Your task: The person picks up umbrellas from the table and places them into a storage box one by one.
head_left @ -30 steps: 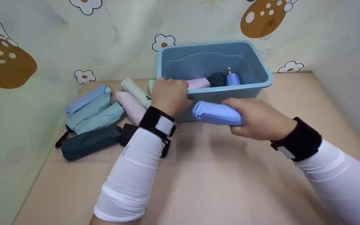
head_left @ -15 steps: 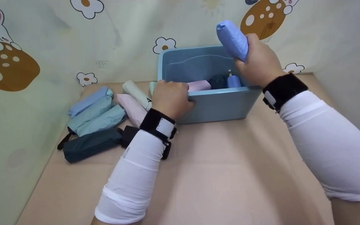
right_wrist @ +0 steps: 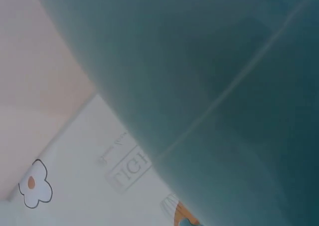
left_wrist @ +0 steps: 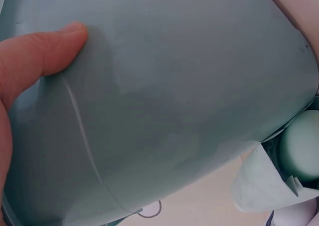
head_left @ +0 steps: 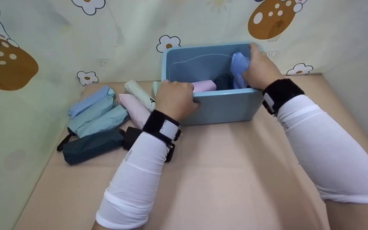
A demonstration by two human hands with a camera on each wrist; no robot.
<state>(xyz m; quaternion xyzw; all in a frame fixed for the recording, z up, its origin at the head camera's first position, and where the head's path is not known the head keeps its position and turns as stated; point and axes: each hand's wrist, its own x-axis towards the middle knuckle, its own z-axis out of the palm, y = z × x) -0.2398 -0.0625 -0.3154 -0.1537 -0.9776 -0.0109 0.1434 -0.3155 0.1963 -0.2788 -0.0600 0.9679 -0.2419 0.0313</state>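
Partway, I'd judge — a pink bundle (head_left: 204, 86) and dark bundle (head_left: 224, 82) sit in the bin (head_left: 222, 108), loose bundles (head_left: 93, 146) remain outside. Left hand (head_left: 176, 99) clamps the rim; right hand (head_left: 264, 70) meets a blue bundle (head_left: 240, 65) inside — gripping, I can't tell.

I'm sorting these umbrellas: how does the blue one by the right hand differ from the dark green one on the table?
The blue umbrella is bright; the green umbrella is dark. The blue umbrella is in the bin, at the right hand; the green umbrella is on the table. The blue umbrella stands steeply; the green umbrella lies flat. Both look fabric-covered.
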